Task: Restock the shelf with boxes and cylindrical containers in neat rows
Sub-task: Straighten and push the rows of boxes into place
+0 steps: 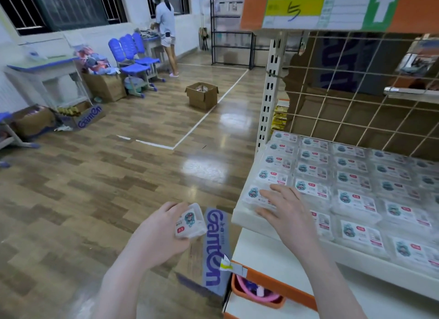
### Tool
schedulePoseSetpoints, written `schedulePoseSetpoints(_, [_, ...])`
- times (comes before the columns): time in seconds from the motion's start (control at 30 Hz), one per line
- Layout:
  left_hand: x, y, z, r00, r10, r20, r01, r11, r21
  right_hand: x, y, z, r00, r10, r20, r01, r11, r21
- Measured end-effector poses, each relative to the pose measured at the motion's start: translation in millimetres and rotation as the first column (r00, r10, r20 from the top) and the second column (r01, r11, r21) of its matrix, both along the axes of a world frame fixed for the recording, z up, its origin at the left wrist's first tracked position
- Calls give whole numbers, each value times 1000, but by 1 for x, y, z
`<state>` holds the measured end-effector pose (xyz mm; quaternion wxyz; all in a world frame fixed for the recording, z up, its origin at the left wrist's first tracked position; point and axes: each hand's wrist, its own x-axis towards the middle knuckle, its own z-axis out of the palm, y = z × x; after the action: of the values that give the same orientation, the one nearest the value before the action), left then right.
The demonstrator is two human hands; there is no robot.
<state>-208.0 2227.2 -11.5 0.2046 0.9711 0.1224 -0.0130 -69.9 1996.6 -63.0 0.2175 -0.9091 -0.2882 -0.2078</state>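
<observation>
**Shelf restock: one clear box in hand, front-left corner being squared**

1. Shelf [240, 220], cream metal, right of scene, wire grid back panel. Upper tier carries clear plastic boxes [351, 176] with cartoon labels, laid flat in rows running from the near edge to the far grid; columns run left to right. The rows look full and fairly even.

2. Blue-printed carton [215, 247], standing on the floor just left of the shelf end, below both hands. Contents not visible.

3. Right hand [285, 214], fingers straight and spread, palm down, pressing on the corner box [253, 195] at the near-left end of the upper tier. Holds nothing; appears to be steadying or aligning that box.

4. Left hand [159, 233], fingers curled round the held box [190, 221], a single clear box of the same kind, carried off the shelf, over the floor, just left of the carton.

Governing relation: the held box lies left of and slightly nearer than the shelf's front-left corner, its long side tilted, not yet square to the rows. The left hand alone carries it; placement would mean travelling right and far, levelling it to match the row axis. No open slot is evident in the corner rows
</observation>
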Motion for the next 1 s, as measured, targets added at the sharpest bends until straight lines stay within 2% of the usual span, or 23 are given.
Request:
schedulePoseSetpoints(0.27, [0, -1, 5, 997, -66, 36, 65, 998, 19, -19, -8, 10, 992, -111, 58, 108, 993, 43])
schedulePoseSetpoints(0.37, [2, -11, 7, 997, -38, 66, 36, 999, 26, -21, -25, 15, 978, -164, 125, 162, 986, 28])
schedulePoseSetpoints(0.5, [7, -34, 10, 997, 24, 79, -26, 999, 24, -12, -52, 19, 978, -183, 97, 176, 982, 74])
schedulePoseSetpoints(0.67, [16, -76, 12, 980, 168, 103, -171, 985, 25, 9, -87, 33, 982, -180, 65, 171, 978, 115])
schedulePoseSetpoints(0.77, [21, -113, 12, 947, 298, 119, -297, 954, -25, 30, -110, 38, 985, -129, 113, 112, 983, 146])
schedulePoseSetpoints(0.9, [28, -177, 7, 842, 526, 115, -518, 850, -94, 58, -143, 42, 996, -27, 85, 14, 989, 147])
schedulePoseSetpoints(1.0, [35, -217, 1, 783, 616, 82, -606, 786, -122, 71, -168, 45, 996, 50, 68, -56, 994, 97])
